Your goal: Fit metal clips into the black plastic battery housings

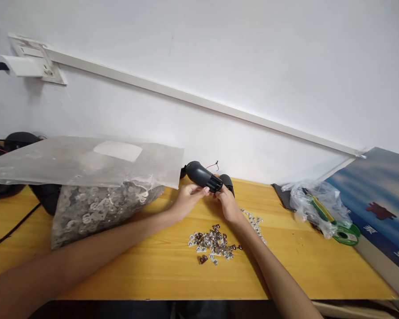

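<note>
Both my hands meet at the far middle of the yellow wooden table [153, 274]. My left hand [185, 200] and my right hand [226, 204] are closed on a black curved plastic part [202, 175] with a thin red wire at its back end. The part is held just above the tabletop, near the wall. In front of my hands lies a small heap of silver metal pieces [213, 243]. A second strip of the same pieces [255, 221] lies to the right of my right wrist.
A big clear plastic bag [96, 208] full of silver metal pieces lies at the left. A crumpled clear bag [315, 204] with a green solder spool [346, 234] sits at the right beside a blue printed board [379, 208]. Dark gear and cables lie far left.
</note>
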A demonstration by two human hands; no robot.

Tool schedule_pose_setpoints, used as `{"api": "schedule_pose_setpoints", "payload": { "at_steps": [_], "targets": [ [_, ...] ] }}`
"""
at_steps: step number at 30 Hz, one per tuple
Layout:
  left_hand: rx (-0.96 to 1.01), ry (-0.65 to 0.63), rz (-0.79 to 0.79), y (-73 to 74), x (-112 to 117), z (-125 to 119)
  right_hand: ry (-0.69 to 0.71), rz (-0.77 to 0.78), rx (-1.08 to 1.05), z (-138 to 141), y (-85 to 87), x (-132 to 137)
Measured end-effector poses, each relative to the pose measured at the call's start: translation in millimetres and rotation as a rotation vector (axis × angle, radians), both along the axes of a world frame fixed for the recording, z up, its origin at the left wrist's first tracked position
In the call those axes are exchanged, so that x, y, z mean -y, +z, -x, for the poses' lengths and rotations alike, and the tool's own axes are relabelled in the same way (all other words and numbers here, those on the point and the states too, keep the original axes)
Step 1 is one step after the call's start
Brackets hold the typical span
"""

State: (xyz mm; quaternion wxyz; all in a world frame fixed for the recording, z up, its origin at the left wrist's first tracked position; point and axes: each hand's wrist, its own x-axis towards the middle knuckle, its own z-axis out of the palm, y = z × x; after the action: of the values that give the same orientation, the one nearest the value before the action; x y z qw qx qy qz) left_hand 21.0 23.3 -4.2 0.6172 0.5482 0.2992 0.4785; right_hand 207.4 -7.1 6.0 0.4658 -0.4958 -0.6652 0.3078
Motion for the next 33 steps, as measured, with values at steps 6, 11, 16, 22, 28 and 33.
{"api": "schedule_pose_setpoints", "payload": {
  "at_steps": [6, 11, 16, 22, 28, 33],
  "targets": [
    [-0.004, -0.02, -0.031, 1.6, 2.2, 1.0, -0.037, 0.086, -0.114, 6.5, -11.1, -0.1],
    [-0.01, -0.017, -0.02, 1.9, 2.4, 1.9, -0.015, 0.061, -0.086, 8.3, -11.1, 2.0],
    [-0.021, -0.01, -0.05, 1.9, 2.6, 2.3, 0.014, 0.007, -0.034, 8.5, -11.8, 2.8],
    [-0.028, -0.012, -0.028, 2.8, 2.6, 2.3, -0.007, 0.009, -0.002, 8.7, -10.4, 3.0],
    [-0.019, -0.036, -0.014, 1.4, 2.1, 3.1, 0.018, -0.027, -0.025, 8.3, -7.4, 5.1],
    [0.007, -0.052, 0.01, 0.1, 0.4, 1.4, -0.029, -0.024, 0.034, 9.8, -3.5, 5.4]
  ]
}}
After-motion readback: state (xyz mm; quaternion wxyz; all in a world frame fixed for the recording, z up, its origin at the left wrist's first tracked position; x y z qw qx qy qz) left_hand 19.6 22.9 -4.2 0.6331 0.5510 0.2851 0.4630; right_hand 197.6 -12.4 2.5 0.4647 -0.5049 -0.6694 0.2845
